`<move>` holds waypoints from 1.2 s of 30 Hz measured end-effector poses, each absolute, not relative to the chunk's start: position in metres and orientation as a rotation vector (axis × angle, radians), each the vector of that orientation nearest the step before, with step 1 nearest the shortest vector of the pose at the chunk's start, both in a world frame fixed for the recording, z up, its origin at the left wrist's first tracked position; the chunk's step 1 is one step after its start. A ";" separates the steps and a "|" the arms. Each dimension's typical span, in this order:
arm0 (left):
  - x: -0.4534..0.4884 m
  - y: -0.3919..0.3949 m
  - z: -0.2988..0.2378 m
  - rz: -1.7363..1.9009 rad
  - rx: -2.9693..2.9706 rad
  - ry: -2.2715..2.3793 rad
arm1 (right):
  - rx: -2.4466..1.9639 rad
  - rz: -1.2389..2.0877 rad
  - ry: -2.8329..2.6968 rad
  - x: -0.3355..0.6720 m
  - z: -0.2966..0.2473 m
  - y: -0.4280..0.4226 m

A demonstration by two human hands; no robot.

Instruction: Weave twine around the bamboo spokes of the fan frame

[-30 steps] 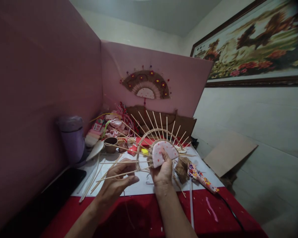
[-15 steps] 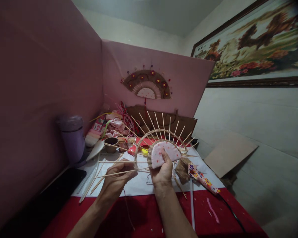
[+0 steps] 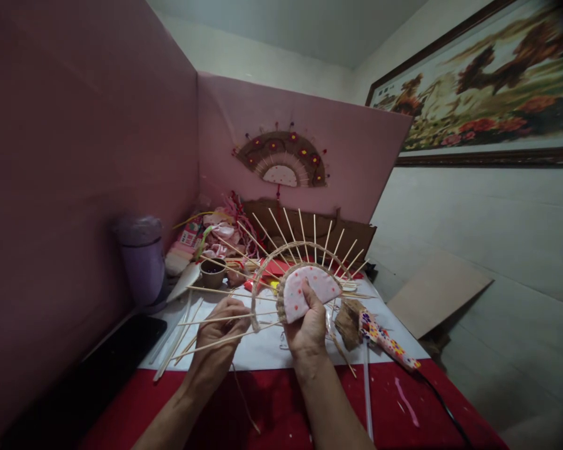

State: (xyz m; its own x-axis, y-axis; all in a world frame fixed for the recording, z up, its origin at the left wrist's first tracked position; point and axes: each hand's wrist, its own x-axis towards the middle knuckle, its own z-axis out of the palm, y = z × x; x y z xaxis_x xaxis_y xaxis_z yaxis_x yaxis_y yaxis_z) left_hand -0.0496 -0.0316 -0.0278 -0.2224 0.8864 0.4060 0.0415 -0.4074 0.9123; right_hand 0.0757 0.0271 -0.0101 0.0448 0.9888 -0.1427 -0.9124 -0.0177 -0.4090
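My right hand is closed on a half-made fan: a pink dotted fabric half-disc with thin wooden sticks fanning out and a band of twine woven in an arc across them. It holds the fan upright above the table. My left hand is just left of it, fingers pinched at the lower left end of the twine arc, among the lowest sticks. A loose strand of twine trails down from that hand over the red cloth.
A finished brown fan hangs on the pink board behind. A flowered glue gun and a roll of twine lie right of my hands. A purple cup, a small brown bowl, loose sticks and ribbons sit at the left. A phone lies near the edge.
My left hand has closed and risen from under the lowest sticks to the end of the twine arc. The fan has tilted slightly; my right hand keeps its hold.
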 end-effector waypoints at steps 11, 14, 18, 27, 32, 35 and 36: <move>-0.049 -0.033 -0.039 1.575 1.183 1.019 | -0.473 1.560 -0.185 0.075 -0.010 0.029; -0.049 -0.032 -0.041 1.626 1.138 0.982 | -0.445 1.564 -0.190 0.073 -0.009 0.026; -0.050 -0.034 -0.042 1.680 1.071 0.970 | -0.353 1.677 -0.335 0.069 -0.010 0.021; -0.053 -0.033 -0.046 1.717 1.132 0.924 | -0.207 1.955 -0.706 0.066 -0.020 0.015; -0.054 -0.032 -0.050 1.736 1.099 0.993 | -0.264 1.949 -0.731 0.066 -0.020 0.015; -0.053 -0.034 -0.048 1.763 1.069 1.035 | -0.284 1.940 -0.748 0.065 -0.018 0.015; -0.053 -0.034 -0.047 1.779 1.057 1.051 | -0.294 1.934 -0.757 0.065 -0.018 0.014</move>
State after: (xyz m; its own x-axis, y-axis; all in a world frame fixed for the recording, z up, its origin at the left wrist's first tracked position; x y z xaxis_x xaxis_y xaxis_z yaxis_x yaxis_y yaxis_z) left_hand -0.0533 -0.0342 -0.0467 -0.3330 0.9077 0.2555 -0.2143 -0.3367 0.9169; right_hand 0.0646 0.0144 -0.0181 -0.4734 0.8729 0.1182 -0.7210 -0.3069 -0.6212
